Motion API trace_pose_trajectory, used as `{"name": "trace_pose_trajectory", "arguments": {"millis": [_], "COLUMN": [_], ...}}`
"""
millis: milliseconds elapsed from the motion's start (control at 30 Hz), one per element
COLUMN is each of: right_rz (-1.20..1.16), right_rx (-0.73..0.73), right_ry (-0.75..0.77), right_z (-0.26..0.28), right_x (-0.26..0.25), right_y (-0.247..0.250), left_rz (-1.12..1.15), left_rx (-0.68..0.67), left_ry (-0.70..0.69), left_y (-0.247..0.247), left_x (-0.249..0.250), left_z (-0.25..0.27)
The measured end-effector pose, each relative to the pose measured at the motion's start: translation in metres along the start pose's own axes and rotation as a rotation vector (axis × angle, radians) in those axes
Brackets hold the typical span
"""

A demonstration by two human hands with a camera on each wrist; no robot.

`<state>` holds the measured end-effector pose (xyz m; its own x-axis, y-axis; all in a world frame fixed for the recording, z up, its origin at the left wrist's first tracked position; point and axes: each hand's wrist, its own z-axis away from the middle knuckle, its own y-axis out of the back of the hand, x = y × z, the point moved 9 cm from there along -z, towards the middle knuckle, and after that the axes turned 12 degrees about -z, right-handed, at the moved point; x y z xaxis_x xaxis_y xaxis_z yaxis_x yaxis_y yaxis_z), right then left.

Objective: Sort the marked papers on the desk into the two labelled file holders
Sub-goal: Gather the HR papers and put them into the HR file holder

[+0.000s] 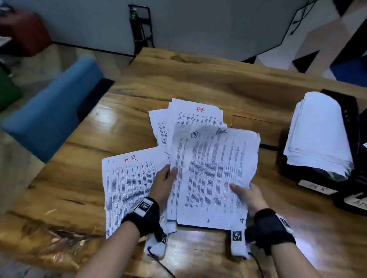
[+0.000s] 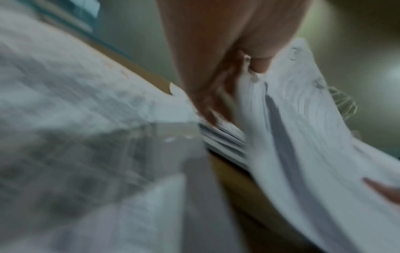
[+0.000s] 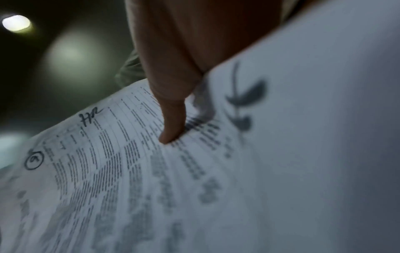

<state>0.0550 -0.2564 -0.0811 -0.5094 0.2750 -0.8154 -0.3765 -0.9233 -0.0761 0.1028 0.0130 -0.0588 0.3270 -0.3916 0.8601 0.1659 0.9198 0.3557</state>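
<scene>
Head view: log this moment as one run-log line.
left hand grips sheaf | right hand grips sheaf | sheaf top marked HR, lifted | HR holder part-filled

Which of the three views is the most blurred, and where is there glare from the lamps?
Left wrist view: the most blurred, the papers smeared by motion. Right wrist view: the held sheet is sharp far off, soft near the lens; a bright lamp flares top left. Head view: glare on the desk; edges blurred.

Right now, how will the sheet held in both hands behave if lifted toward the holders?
Probably floppy: the held sheet already curves between the left hand and right hand. Likely light, and its ragged edges suggest it could tear.
</scene>
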Motion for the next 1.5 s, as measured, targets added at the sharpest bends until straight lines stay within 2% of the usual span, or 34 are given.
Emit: {"name": "trace_pose_trajectory", "arguments": {"millis": [67,100,167,200,267,367,433,500,567,633,733,800,867,933,1100,1200,1300,1367,1433,1500], "right_rz": [0.110,0.171,0.299,0.350,0.436,0.424,0.403,0.440,0.418,0.304,0.190,0.127,0.101,0.086,0.101,0.183,0.157,0.151,0.116,0.079], "right_rx": [-0.039,-0.080,-0.146,-0.168,-0.216,-0.268,-0.266,-0.310,-0.352,-0.313,-0.250,-0.327,-0.386,-0.375,-0.287,-0.164,0.077,0.286,0.491,0.663], "right_ry": [-0.003,-0.007,-0.007,0.007,0.039,0.048,0.038,0.054,0.116,0.202,0.337,0.426,0.479,0.487,0.407,0.467,0.637,0.780,0.891,0.953], "right_z": [-0.006,-0.006,0.002,0.008,0.019,0.036,0.036,0.039,0.043,0.039,0.046,0.062,0.080,0.082,0.079,0.083,0.094,0.110,0.129,0.144], "right_x": [0.001,0.005,0.011,0.014,0.023,0.032,0.036,0.030,0.009,-0.025,-0.081,-0.109,-0.126,-0.122,-0.090,-0.110,-0.169,-0.212,-0.248,-0.274], "right_y": [-0.024,-0.044,-0.080,-0.097,-0.131,-0.168,-0.176,-0.176,-0.171,-0.153,-0.126,-0.117,-0.111,-0.100,-0.089,-0.064,0.000,0.055,0.106,0.149], "left_rz": [-0.277,-0.374,-0.406,-0.383,-0.293,-0.132,-0.108,-0.062,0.085,0.171,0.212,0.241,0.328,0.306,0.229,0.141,0.051,-0.016,-0.140,-0.292], "left_rx": [0.415,0.541,0.603,0.591,0.550,0.344,0.253,0.220,0.246,0.270,0.217,0.179,0.125,0.084,0.001,0.047,0.131,0.124,0.029,-0.127], "left_ry": [0.127,0.268,0.533,0.575,0.494,0.334,0.289,0.244,0.184,0.090,-0.024,-0.128,-0.244,-0.294,-0.236,-0.283,-0.433,-0.454,-0.439,-0.416], "left_y": [0.071,0.100,0.130,0.135,0.137,0.116,0.102,0.093,0.097,0.105,0.107,0.104,0.097,0.088,0.049,0.034,0.014,-0.019,-0.070,-0.126], "left_x": [-0.028,-0.049,-0.084,-0.090,-0.097,-0.095,-0.088,-0.080,-0.060,-0.023,0.036,0.067,0.087,0.095,0.090,0.120,0.165,0.183,0.193,0.195], "left_z": [0.000,0.006,0.020,0.025,0.018,0.006,0.009,0.014,0.022,0.031,0.040,0.043,0.043,0.043,0.026,0.016,0.004,-0.005,-0.013,-0.019]}}
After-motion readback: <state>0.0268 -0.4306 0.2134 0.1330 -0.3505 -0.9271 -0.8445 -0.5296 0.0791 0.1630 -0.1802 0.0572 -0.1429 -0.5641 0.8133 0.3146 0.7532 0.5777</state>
